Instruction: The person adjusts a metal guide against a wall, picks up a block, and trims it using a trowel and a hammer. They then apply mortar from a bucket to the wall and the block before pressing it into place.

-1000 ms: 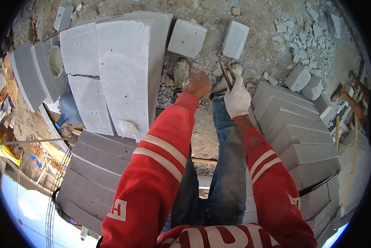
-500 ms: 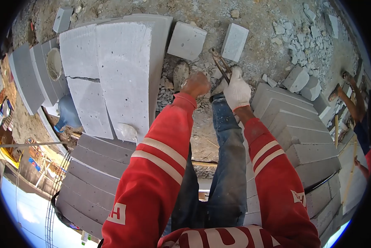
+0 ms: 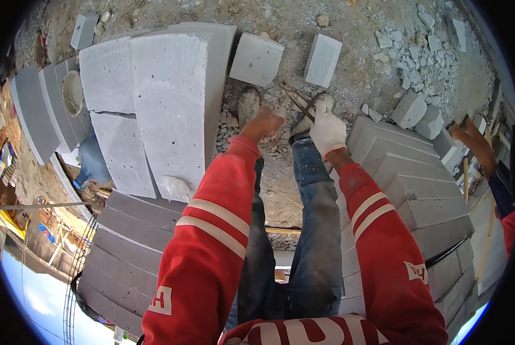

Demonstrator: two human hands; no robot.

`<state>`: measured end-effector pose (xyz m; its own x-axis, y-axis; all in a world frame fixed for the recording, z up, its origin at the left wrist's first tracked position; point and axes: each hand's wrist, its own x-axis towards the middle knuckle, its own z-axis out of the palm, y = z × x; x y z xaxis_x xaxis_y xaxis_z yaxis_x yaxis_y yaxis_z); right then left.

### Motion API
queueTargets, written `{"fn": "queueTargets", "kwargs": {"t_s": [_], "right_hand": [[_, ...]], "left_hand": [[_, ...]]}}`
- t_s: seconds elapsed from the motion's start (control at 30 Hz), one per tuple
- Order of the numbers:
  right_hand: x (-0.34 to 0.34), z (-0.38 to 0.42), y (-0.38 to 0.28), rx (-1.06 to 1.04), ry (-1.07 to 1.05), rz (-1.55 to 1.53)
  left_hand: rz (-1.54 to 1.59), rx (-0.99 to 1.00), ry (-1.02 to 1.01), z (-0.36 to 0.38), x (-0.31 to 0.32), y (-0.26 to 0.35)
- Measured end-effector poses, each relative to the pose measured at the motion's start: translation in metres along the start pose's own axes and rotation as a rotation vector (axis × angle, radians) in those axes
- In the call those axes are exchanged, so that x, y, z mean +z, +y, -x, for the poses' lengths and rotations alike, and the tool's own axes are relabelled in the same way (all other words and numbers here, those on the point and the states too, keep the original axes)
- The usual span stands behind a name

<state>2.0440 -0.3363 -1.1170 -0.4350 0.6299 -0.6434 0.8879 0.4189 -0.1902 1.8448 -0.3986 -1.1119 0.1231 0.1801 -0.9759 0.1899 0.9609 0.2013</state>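
Note:
My right hand (image 3: 329, 127), in a white knit glove, is closed round rusty metal pincers (image 3: 296, 98), whose two arms point up and left over the rubble. My bare left hand (image 3: 262, 125) is curled with its fingers together, a short way left of the glove. Whatever it holds, if anything, is hidden. Below the hands are my dusty boots (image 3: 249, 103), standing among broken chips. Two cut grey blocks, a squarish one (image 3: 257, 59) and a narrower one (image 3: 323, 61), lie on the ground just beyond.
A stack of large pale blocks (image 3: 171, 98) rises at left, one with a crack. Stepped grey blocks (image 3: 409, 178) stand at right. Rubble (image 3: 409, 54) is strewn at the upper right. A blue water jug (image 3: 93, 161) lies at left. Another person's arm (image 3: 481, 146) reaches in at right.
My left hand has moved slightly left and down. The pincers have shifted left and tilted lower with my gloved hand. At right, the other person's arm has come further into view.

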Motion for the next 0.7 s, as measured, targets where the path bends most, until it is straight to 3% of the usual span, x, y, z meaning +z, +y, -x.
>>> {"fn": "queueTargets", "kwargs": {"t_s": [0.07, 0.1, 0.17, 0.2, 0.3, 0.37, 0.43, 0.5, 0.53, 0.63, 0.7], "right_hand": [[0.004, 0.004, -0.005, 0.06, 0.172, -0.152], [0.007, 0.004, -0.003, 0.073, 0.166, -0.144], [0.008, -0.002, 0.003, -0.09, 0.022, 0.204], [0.004, -0.006, 0.006, -0.111, -0.017, 0.191], [-0.002, -0.009, 0.005, -0.066, 0.156, 0.037], [-0.005, -0.009, 0.003, 0.034, 0.172, -0.031], [0.002, -0.014, 0.015, -0.064, -0.032, 0.156], [0.005, -0.017, 0.017, -0.207, 0.053, 0.202], [-0.003, -0.014, 0.01, -0.145, 0.105, 0.1], [-0.001, -0.009, 0.009, -0.026, 0.162, 0.001], [-0.002, -0.018, 0.014, -0.213, 0.054, 0.251]], "left_hand": [[0.081, -0.026, 0.003, -0.001, -0.003, -0.01], [0.144, -0.028, -0.009, -0.005, 0.003, -0.011], [0.229, -0.008, -0.039, -0.009, 0.01, -0.009], [0.328, -0.003, -0.035, -0.009, 0.005, -0.01], [0.127, -0.042, -0.016, -0.009, 0.009, -0.012], [0.235, -0.003, -0.038, -0.004, 0.005, -0.013], [0.33, 0.046, -0.065, -0.003, 0.011, -0.006], [0.387, -0.043, -0.097, -0.005, 0.006, -0.006], [0.192, -0.005, -0.045, -0.004, 0.007, -0.005], [0.245, 0.051, -0.058, -0.002, 0.006, -0.009], [0.236, 0.038, -0.052, -0.002, 0.012, -0.003]]}}
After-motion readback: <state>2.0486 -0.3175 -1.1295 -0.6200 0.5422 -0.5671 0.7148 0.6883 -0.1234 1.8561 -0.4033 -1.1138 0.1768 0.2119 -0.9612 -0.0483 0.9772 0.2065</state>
